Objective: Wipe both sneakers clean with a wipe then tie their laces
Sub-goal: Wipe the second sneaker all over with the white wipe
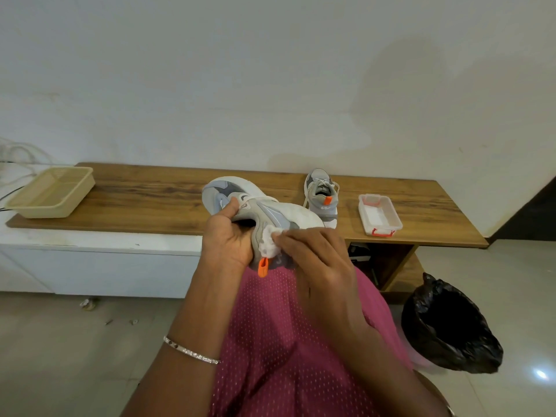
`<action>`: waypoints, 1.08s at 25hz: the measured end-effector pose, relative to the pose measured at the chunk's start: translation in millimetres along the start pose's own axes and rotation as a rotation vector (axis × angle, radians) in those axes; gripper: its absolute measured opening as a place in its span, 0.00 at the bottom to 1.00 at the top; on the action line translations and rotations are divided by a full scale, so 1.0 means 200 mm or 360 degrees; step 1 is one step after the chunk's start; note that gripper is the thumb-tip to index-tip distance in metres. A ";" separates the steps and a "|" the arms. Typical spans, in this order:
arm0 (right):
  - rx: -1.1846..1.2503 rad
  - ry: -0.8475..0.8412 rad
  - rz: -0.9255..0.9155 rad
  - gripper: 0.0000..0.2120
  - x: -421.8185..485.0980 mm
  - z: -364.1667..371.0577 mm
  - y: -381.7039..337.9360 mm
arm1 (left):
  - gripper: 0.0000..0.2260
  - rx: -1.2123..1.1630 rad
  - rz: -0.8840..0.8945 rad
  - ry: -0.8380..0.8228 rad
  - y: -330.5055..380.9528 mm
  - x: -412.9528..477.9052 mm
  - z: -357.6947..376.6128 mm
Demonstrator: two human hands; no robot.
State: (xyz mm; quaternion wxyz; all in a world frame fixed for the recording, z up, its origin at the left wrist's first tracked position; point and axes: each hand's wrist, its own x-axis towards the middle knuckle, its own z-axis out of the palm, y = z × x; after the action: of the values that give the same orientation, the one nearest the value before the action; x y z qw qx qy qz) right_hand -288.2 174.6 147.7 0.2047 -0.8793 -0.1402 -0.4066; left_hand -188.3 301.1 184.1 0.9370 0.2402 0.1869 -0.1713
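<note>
My left hand point(228, 236) is clamped on the sneaker point(261, 209). The thumb lies over its top and the fingers curl in at the collar, holding it up in front of me above the near edge of the surface point(150, 194). The toe points far and left, and the heel with its orange tab point(262, 266) is nearest me. My right hand point(319, 251) is closed on the wipe point(269, 240), pinching a bunched wad of it and pressing it against the side of the heel.

The sneaker looks light enough to hold with one hand. Its sole seems stiff and its upper soft and padded, so I judge the collar and heel the best place to hold it, since the sole would give no purchase for the fingers. The wipe is limp and probably damp. It will fold and slip unless I keep it wadded under my fingertips.

The second sneaker point(322, 195) stands on the surface to the right, its heel toward me and its laces loose.

Just right of it is a clear box point(379, 215) with red clips and no lid on it, and inside is something flat and white, likely more wipes. At the far left end a beige basket point(51, 192) shows only its mesh bottom. On the floor at the near right stands a bin point(451, 326) lined with a black bag, and its inside is too dark for me to tell what it holds.
</note>
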 end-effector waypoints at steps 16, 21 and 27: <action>0.0043 -0.0155 0.0114 0.11 0.12 -0.06 0.20 | 0.11 0.0085 0.0059 -0.0004 0.02 0.01 -0.02; 0.0007 -0.0146 0.0120 0.14 -0.02 -0.08 0.20 | 0.09 0.0077 0.0080 0.0001 0.01 0.02 -0.04; -0.0025 -0.0056 0.0234 0.09 0.20 -0.03 0.25 | 0.10 0.0070 0.0015 -0.0038 -0.03 0.00 0.00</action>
State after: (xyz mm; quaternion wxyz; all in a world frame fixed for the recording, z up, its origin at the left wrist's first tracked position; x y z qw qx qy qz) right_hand -246.2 131.7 170.3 0.2246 -0.8958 -0.0756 -0.3761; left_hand -191.7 296.9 181.4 0.9345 0.2595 0.1709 -0.1737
